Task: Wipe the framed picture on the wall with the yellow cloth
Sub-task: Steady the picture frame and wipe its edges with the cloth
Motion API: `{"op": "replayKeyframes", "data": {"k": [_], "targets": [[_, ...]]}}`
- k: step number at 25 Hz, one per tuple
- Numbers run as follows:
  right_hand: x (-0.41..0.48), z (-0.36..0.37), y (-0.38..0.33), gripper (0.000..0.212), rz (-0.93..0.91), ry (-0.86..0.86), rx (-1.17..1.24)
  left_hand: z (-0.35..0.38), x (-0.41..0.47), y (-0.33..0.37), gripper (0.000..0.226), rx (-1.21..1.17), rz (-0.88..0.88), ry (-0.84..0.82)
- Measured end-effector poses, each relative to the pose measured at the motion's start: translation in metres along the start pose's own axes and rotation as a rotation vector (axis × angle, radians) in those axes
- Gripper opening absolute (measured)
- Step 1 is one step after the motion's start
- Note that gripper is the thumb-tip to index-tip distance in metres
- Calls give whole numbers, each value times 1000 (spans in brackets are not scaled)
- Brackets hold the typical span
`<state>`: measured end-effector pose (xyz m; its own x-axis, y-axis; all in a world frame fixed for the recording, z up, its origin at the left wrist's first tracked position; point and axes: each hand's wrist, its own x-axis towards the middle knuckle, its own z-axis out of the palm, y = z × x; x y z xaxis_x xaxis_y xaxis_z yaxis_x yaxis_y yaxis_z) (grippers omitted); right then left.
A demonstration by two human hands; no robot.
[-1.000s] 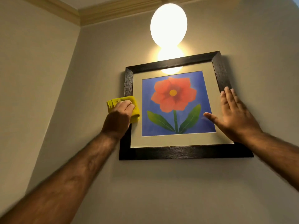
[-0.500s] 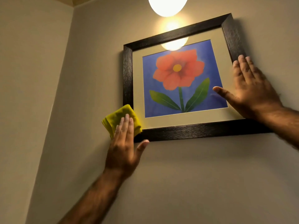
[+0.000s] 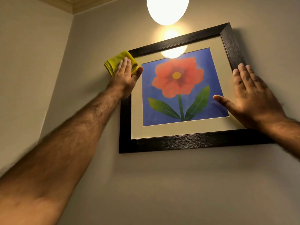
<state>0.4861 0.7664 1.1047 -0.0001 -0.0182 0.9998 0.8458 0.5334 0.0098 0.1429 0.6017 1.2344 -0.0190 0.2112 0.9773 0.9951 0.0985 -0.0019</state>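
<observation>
A framed picture (image 3: 186,142) hangs on the wall, with a black frame, a cream mat and a red flower on blue. My left hand (image 3: 125,77) presses a folded yellow cloth (image 3: 113,62) flat against the frame's top left corner, fingers straight over it. The cloth hides that corner. My right hand (image 3: 253,98) lies flat and spread on the frame's right side, thumb on the glass and fingers across the black edge and the wall.
A glowing round lamp (image 3: 168,8) hangs just above the frame, and its glare shows on the glass. The side wall (image 3: 29,78) meets this wall in a corner to the left of the cloth.
My left hand has slid the cloth from the frame's bottom left corner up the left side to the top left corner. My right hand has stayed on the frame's right side.
</observation>
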Motion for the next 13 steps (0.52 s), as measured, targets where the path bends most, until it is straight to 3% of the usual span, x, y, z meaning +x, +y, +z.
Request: {"op": "replayKeyframes", "data": {"k": [5, 9, 13], "targets": [[0, 1, 1, 115, -3, 3, 1, 23, -130, -11, 104, -123, 100, 10], [0, 1, 0, 115, -2, 19, 26, 53, -259, -11, 89, -93, 84, 23], [-1, 2, 0, 114, 1, 20, 34, 68, -302, 16, 86, -90, -36, 47]]}}
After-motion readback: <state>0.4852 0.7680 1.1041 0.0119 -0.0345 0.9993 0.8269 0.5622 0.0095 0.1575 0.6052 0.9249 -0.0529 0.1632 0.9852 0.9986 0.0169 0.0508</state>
